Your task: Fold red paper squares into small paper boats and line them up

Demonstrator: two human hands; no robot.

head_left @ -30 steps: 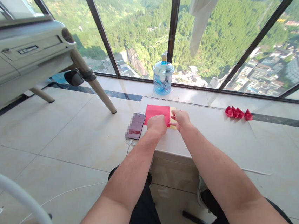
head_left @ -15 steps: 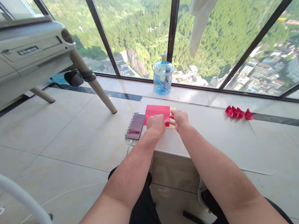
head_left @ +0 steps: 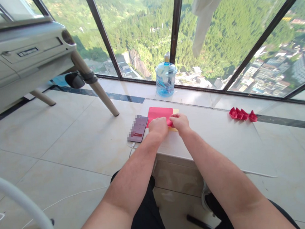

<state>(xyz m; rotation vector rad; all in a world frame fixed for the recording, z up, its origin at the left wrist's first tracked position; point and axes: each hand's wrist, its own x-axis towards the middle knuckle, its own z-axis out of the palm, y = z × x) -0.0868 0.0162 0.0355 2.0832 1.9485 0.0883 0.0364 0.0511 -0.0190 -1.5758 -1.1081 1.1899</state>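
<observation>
Red paper (head_left: 159, 111) lies on the white low table (head_left: 206, 138), with yellow paper (head_left: 176, 111) showing at its right and lower edges. On the paper's near side rests my left hand (head_left: 158, 126), its fingers curled and closed on a piece of red paper; the fingertips are partly hidden. My right hand (head_left: 180, 122) is close beside it, thumb and fingers pinched on the right end of that red paper. A phone (head_left: 138, 129) with a white cable lies just left of my left hand.
Several folded red paper pieces (head_left: 242, 114) stand in a row at the right. Beyond the table, by the window, is a blue water jug (head_left: 166, 79). A large pale machine on legs (head_left: 28, 58) stands at the left. A white cable (head_left: 76, 192) crosses the floor.
My right hand has moved slightly left, and its spread fingers have closed on the red paper's right end. My left hand has stayed almost in place.
</observation>
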